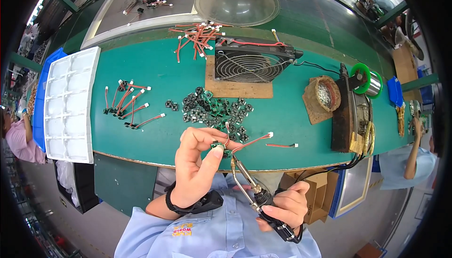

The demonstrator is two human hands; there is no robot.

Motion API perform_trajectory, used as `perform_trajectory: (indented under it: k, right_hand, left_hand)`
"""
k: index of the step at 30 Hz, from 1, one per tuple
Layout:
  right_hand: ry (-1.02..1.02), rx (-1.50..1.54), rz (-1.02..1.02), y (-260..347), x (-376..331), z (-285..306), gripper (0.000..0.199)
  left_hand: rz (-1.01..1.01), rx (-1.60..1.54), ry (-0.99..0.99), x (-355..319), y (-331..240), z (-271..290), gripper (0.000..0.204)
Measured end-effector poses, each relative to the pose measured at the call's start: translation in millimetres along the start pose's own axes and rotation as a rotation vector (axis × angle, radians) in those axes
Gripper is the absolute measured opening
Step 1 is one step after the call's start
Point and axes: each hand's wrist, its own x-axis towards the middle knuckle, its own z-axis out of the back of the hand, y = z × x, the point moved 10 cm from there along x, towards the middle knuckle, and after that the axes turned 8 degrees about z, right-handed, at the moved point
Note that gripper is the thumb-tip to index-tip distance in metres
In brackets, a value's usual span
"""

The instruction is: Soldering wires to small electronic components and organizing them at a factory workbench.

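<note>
Pinched between the thumb and fingers of my left hand (197, 157) is a small green circuit board (227, 154), partly hidden by the fingertips. Red and black wires with a white plug (270, 134) run from the board to the right. My right hand (288, 207) grips a black-handled soldering iron (261, 197), its metal tip touching or very close to the board. A thin bent metal tube along the iron ends beside the tip. Just beyond my left fingers lies a heap of small black components (212, 107) on green boards.
A fan (252, 65) stands on a wooden board (214, 86) at the back. At right are a round dish (326, 93), a dark box (346, 121) and a solder wire spool (373, 83). Wired boards (127, 103) and a white tray (70, 103) lie left; loose wires (197, 39) behind.
</note>
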Motion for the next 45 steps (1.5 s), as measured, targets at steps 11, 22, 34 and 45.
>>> perform_trajectory:
  k: [11,22,34,45]
  right_hand:
    - [-0.138,-0.068,-0.006,-13,-15,25,0.036]
    - [-0.629,-0.244,-0.724,-137,-62,52,0.039]
    - [-0.141,-0.051,-0.04,-14,-16,25,0.041]
    - [-0.042,0.042,-0.023,-2,-7,4,0.039]
  left_hand:
    - [0.066,-0.22,0.025,2,5,1,0.008]
    - [0.198,-0.34,0.115,-1,2,-12,0.01]
    - [0.036,-0.152,0.04,3,2,-8,0.007]
    - [0.028,-0.077,0.016,0,1,-7,0.009]
